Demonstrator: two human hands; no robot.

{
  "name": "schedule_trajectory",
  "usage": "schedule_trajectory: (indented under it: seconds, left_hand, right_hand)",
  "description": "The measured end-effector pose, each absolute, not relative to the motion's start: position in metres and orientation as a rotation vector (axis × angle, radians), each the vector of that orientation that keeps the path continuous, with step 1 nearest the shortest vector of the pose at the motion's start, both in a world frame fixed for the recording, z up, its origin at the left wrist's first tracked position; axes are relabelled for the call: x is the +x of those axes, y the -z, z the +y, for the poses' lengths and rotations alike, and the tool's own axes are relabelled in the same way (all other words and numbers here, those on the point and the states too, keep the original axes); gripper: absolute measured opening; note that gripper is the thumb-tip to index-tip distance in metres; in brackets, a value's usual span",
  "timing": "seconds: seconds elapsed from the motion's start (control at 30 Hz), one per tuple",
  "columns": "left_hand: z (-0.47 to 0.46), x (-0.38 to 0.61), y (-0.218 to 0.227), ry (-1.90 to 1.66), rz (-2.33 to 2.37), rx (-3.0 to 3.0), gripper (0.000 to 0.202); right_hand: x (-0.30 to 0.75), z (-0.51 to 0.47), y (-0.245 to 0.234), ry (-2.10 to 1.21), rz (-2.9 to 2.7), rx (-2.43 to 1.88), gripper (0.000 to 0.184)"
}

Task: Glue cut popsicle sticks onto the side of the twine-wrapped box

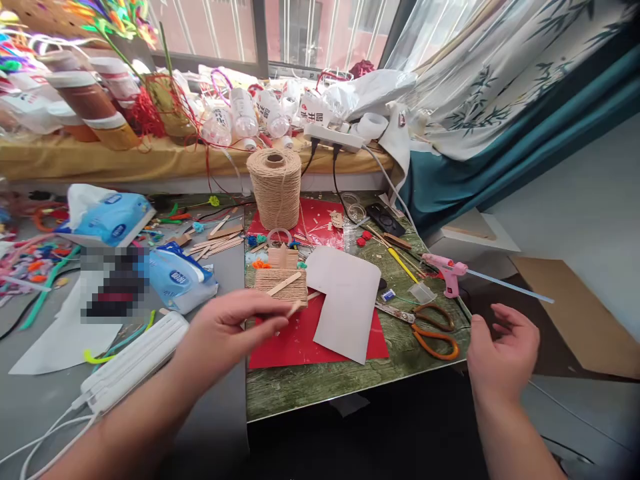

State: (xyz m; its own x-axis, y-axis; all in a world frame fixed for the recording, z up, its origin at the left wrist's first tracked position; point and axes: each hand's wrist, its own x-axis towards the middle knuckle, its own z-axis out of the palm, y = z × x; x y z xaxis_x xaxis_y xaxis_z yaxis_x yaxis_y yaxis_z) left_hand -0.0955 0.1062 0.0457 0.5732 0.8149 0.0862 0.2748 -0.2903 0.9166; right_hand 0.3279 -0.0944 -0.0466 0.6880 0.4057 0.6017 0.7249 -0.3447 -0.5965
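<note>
My left hand [225,330] pinches a small wooden craft stick [295,308] between thumb and fingers, above the red sheet [285,343]. Just beyond it lies a twine-wrapped piece [267,280] with another craft stick [284,284] across it. On the right, my right hand [505,350] hangs in the air past the table edge, fingers loosely curled and apart, with nothing seen in it. Nearest to that hand are a pink glue gun [450,270] with a long glue stick in its back and orange-handled scissors [425,327]. A white cut card [347,293] rests on the red sheet.
A large twine spool [275,190] stands behind the work. Left are tissue packs [177,277], a white power strip [135,360] and loose craft sticks [220,241]. Bottles [243,113] line the windowsill. A phone [385,219] and yellow tool [403,265] lie at right.
</note>
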Motion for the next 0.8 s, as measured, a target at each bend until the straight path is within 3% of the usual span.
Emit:
schedule_trajectory:
  seconds: [0.1, 0.2, 0.5, 0.8]
  left_hand:
    - [0.129, -0.106, -0.056, -0.784, 1.024, 2.140, 0.021]
    - [0.147, -0.105, -0.056, -0.722, 1.054, 2.331, 0.023]
    - [0.165, -0.095, -0.055, -0.513, 0.991, 2.648, 0.029]
    - [0.166, -0.095, -0.050, -0.575, 0.913, 2.697, 0.027]
  right_hand:
    - [0.283, -0.079, 0.024, 0.442, -1.055, -1.889, 0.031]
    - [0.244, -0.051, 0.010, 0.232, -1.363, -1.797, 0.024]
    - [0.160, 0.053, -0.009, -0.244, -1.839, -1.344, 0.026]
    - [0.141, 0.126, -0.030, -0.318, -2.106, -1.143, 0.018]
